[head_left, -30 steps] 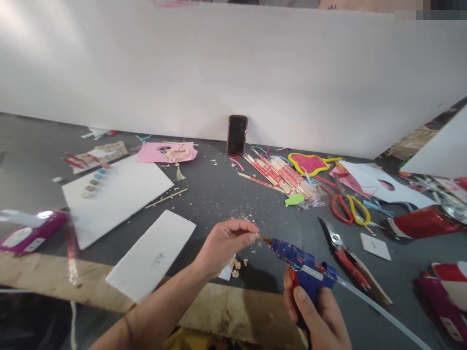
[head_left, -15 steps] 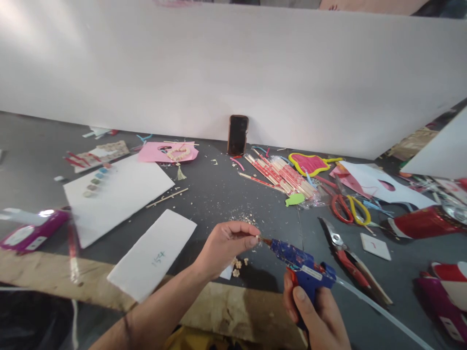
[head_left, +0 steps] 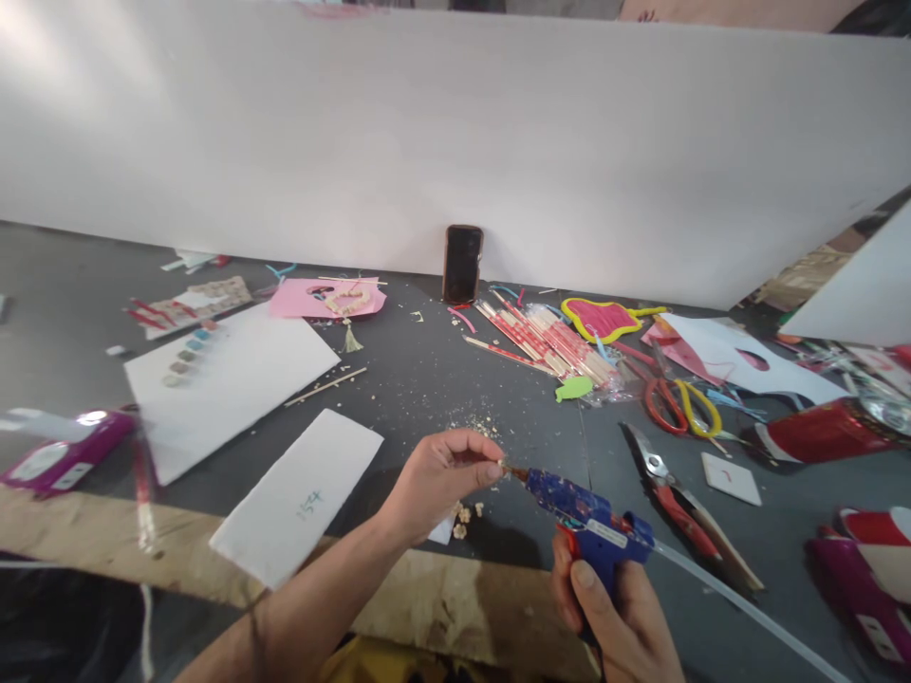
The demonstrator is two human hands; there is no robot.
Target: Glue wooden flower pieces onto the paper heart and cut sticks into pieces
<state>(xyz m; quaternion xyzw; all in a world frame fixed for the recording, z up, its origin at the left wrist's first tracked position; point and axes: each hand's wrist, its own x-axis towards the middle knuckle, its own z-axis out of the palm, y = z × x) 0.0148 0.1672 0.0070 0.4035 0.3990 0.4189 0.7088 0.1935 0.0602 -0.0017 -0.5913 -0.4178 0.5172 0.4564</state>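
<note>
Right grip point(head_left: 618, 615) snug around glue gun point(head_left: 575, 503), left grip point(head_left: 442, 476) narrow on tiny piece point(head_left: 502, 464).

Just one view here, and it looks forward and down from the wearer's head, over the tabletop point(head_left: 409, 365) from its near edge: left hand point(head_left: 442, 482) and right hand point(head_left: 618, 615) close below, white panel point(head_left: 285, 142) farther off.

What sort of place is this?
Likely a craft workspace: a blue plastic glue gun in the right hand, red-handled metal cutters and thin red-and-cream sticks on a dark grey table.
</note>
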